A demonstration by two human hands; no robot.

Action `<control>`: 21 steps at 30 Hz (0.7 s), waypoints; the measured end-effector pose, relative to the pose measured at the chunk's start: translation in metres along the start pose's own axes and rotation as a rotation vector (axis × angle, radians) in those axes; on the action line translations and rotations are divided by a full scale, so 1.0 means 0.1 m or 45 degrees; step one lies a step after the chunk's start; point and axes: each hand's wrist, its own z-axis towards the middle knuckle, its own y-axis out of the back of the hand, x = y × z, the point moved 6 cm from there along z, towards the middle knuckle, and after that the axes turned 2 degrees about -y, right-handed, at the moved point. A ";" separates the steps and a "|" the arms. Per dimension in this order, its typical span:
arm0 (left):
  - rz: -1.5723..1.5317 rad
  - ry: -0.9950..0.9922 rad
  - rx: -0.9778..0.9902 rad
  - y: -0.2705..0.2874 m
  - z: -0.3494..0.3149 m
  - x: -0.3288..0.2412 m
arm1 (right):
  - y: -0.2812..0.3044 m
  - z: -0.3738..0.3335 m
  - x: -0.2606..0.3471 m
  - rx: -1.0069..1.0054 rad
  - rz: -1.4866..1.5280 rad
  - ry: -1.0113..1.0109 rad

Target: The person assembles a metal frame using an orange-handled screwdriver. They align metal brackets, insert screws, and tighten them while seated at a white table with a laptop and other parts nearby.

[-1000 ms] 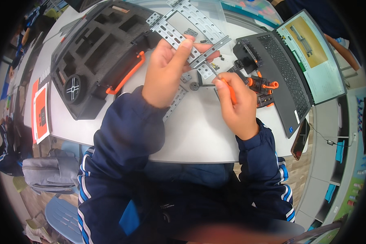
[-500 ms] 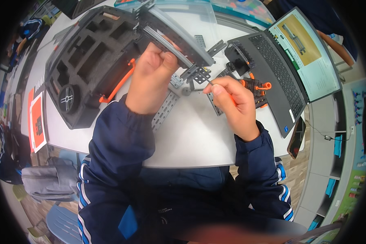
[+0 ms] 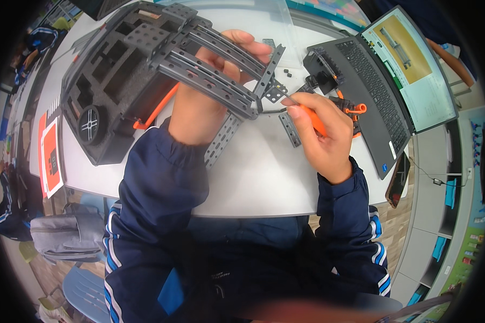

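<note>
My left hand (image 3: 199, 102) is wrapped round a frame of grey perforated metal rails (image 3: 210, 75), held up above the table. Its fingertips show behind the rails. Flat plates with holes join the rails at the far left end, and a short crossbar (image 3: 269, 70) sits at the right end. In my right hand (image 3: 323, 124) is a screwdriver with an orange handle (image 3: 312, 119); its thin shaft points toward the crossbar end of the frame. Whether the tip touches a screw is too small to tell. Below the frame lies a perforated metal strip (image 3: 221, 141).
On the left stands a black case with a foam insert (image 3: 118, 81) and an orange handle (image 3: 159, 110). An open laptop (image 3: 374, 91) fills the right side. Black and orange parts (image 3: 350, 110) lie beside it. A short metal piece (image 3: 290, 129) rests near my right hand.
My left hand has turned the metal frame, so its rails now face up and its plated end points left over the case. My right hand has shifted slightly right, and the screwdriver's orange handle shows more.
</note>
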 end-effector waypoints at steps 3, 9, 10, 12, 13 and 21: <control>-0.026 0.002 0.085 -0.02 0.00 0.01 | 0.00 0.02 -0.01 -0.014 -0.008 0.011; -0.009 -0.041 0.176 0.01 0.01 0.02 | 0.00 0.03 -0.03 -0.065 -0.006 0.064; -0.026 -0.052 0.185 0.00 0.01 0.02 | 0.00 0.03 -0.04 -0.058 -0.001 0.054; -0.040 -0.078 0.200 -0.01 0.03 0.02 | -0.01 0.03 -0.07 -0.041 0.127 -0.004; -0.033 -0.085 0.193 -0.01 0.03 0.01 | -0.02 0.04 -0.10 -0.029 0.251 -0.054; 0.171 -0.086 0.016 0.00 -0.03 -0.06 | -0.15 -0.03 -0.23 0.383 1.029 -0.672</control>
